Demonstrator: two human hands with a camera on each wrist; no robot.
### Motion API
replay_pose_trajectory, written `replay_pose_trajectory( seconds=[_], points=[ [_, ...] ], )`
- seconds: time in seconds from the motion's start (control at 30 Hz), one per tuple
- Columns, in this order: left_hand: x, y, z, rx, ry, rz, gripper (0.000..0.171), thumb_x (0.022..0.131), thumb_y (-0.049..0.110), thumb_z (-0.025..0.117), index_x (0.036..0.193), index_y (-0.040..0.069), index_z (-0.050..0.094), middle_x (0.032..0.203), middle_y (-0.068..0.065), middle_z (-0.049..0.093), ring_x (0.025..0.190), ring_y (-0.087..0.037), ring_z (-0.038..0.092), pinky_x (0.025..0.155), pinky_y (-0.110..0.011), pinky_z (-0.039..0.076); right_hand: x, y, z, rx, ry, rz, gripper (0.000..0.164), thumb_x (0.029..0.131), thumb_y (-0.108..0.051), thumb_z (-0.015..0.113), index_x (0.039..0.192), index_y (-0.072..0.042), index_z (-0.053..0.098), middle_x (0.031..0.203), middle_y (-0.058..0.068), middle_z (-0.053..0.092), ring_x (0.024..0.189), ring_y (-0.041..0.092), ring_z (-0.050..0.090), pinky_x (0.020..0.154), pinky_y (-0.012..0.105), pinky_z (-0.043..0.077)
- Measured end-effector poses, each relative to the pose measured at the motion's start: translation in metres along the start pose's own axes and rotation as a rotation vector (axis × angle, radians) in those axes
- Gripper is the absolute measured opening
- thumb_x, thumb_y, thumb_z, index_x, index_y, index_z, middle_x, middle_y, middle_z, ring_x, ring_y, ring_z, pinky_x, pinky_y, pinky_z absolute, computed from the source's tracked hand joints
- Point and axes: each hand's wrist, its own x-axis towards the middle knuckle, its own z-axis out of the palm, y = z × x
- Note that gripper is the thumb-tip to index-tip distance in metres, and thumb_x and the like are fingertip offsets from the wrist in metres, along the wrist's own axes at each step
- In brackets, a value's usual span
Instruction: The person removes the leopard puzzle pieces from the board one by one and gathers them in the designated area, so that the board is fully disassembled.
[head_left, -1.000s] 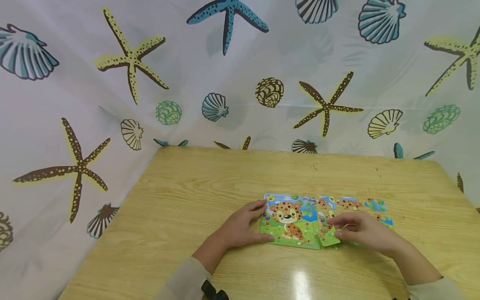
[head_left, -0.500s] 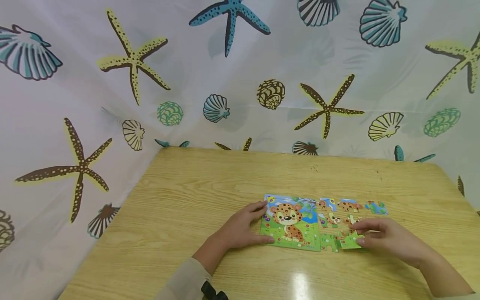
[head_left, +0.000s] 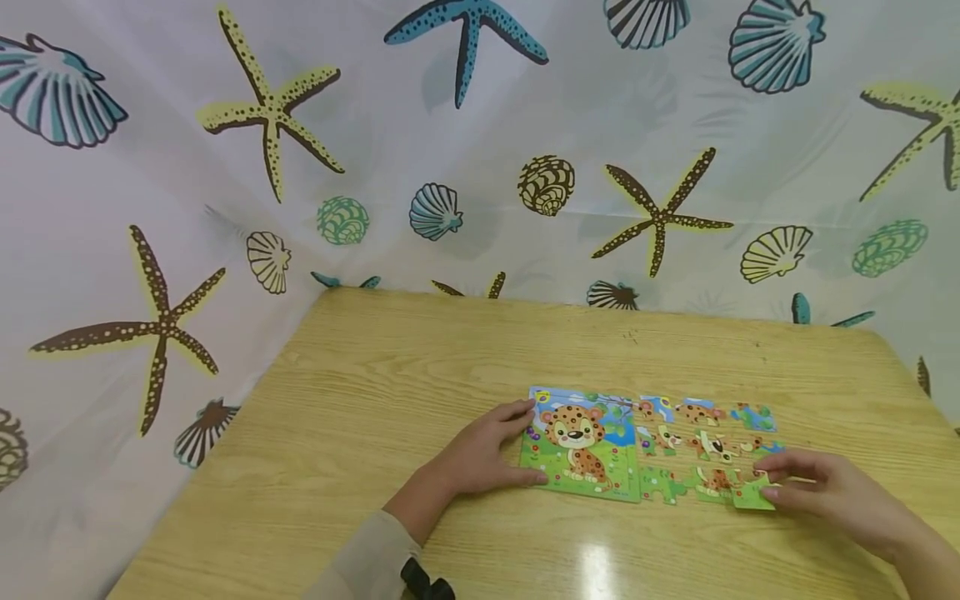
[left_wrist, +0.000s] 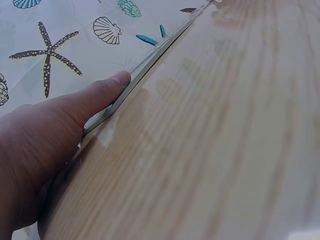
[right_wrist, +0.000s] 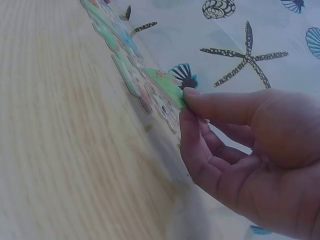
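Note:
Along the left edge of a leopard picture board [head_left: 581, 446], my left hand [head_left: 480, 454] rests with the fingertips near the top corner and the thumb on the lower part. The left wrist view shows that thumb [left_wrist: 102, 95] lying straight over the board's edge. My right hand [head_left: 828, 492] pinches a green puzzle piece [head_left: 752, 494] between thumb and fingertips. The piece is tilted, close over the right end of the bottom row, as the right wrist view of the green piece [right_wrist: 167, 87] shows too. Beside it lies a leopard-body piece [head_left: 714, 482].
Loose puzzle pieces lie in rows right of the board, among them a blue and green piece [head_left: 753, 417], a leopard-face piece [head_left: 716, 447] and a green corner piece [head_left: 660, 485]. The wooden table [head_left: 390, 367] meets a shell-patterned cloth [head_left: 480, 225] at the back.
My right hand has moved right along the bottom row with the green puzzle piece in its pinch, uncovering the pieces on the left. My left hand has stayed at the board.

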Motion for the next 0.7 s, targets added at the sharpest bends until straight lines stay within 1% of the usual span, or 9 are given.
replay_pose_trajectory(
  seconds=[0.1, 0.23, 0.37, 0.53, 0.63, 0.7],
  points=[
    [0.001, -0.001, 0.000, -0.005, -0.001, 0.002, 0.097, 0.081, 0.062, 0.075, 0.155, 0.012, 0.036, 0.165, 0.004, 0.026, 0.153, -0.024, 0.026, 0.121, -0.048, 0.032, -0.005, 0.003, -0.005, -0.026, 0.042, 0.064, 0.048, 0.097, -0.030, 0.066, 0.132, 0.002, 0.059, 0.135, 0.015, 0.056, 0.101, -0.012, 0.054, 0.081, 0.025, 0.057],
    [0.005, 0.000, 0.001, -0.013, -0.005, 0.019, 0.097, 0.081, 0.062, 0.075, 0.155, 0.012, 0.036, 0.165, 0.003, 0.026, 0.153, -0.024, 0.026, 0.121, -0.048, 0.032, -0.013, 0.004, -0.009, -0.039, 0.084, 0.155, 0.054, 0.097, -0.031, 0.067, 0.133, 0.007, 0.055, 0.118, 0.007, 0.063, 0.095, -0.001, 0.059, 0.078, 0.024, 0.057],
    [0.008, 0.001, 0.003, -0.012, -0.012, 0.026, 0.097, 0.081, 0.062, 0.074, 0.155, 0.013, 0.036, 0.165, 0.003, 0.027, 0.152, -0.024, 0.026, 0.121, -0.048, 0.032, -0.017, 0.006, -0.007, -0.025, 0.124, 0.225, 0.056, 0.094, -0.030, 0.071, 0.130, 0.009, 0.056, 0.110, 0.005, 0.065, 0.091, 0.004, 0.061, 0.077, 0.025, 0.058],
    [0.006, 0.000, 0.003, -0.003, -0.017, 0.023, 0.098, 0.080, 0.064, 0.074, 0.155, 0.013, 0.036, 0.165, 0.003, 0.027, 0.152, -0.023, 0.026, 0.121, -0.047, 0.032, -0.017, 0.005, -0.003, -0.071, 0.155, 0.249, 0.056, 0.092, -0.035, 0.073, 0.128, 0.006, 0.060, 0.107, 0.004, 0.066, 0.088, 0.007, 0.060, 0.072, 0.025, 0.055],
    [0.005, 0.000, 0.003, -0.008, -0.017, 0.022, 0.099, 0.080, 0.065, 0.074, 0.155, 0.014, 0.036, 0.165, 0.004, 0.027, 0.152, -0.023, 0.026, 0.121, -0.047, 0.031, -0.017, 0.002, 0.001, -0.135, 0.189, 0.237, 0.058, 0.090, -0.038, 0.075, 0.126, 0.005, 0.063, 0.107, 0.005, 0.069, 0.089, 0.009, 0.062, 0.069, 0.025, 0.054],
    [0.003, 0.000, 0.003, -0.014, -0.016, 0.020, 0.099, 0.079, 0.065, 0.074, 0.155, 0.013, 0.037, 0.165, 0.003, 0.027, 0.152, -0.024, 0.026, 0.121, -0.048, 0.031, -0.016, 0.000, 0.006, -0.191, 0.222, 0.220, 0.059, 0.086, -0.041, 0.078, 0.122, 0.005, 0.066, 0.105, 0.008, 0.071, 0.089, 0.012, 0.065, 0.071, 0.029, 0.056]
  ],
)
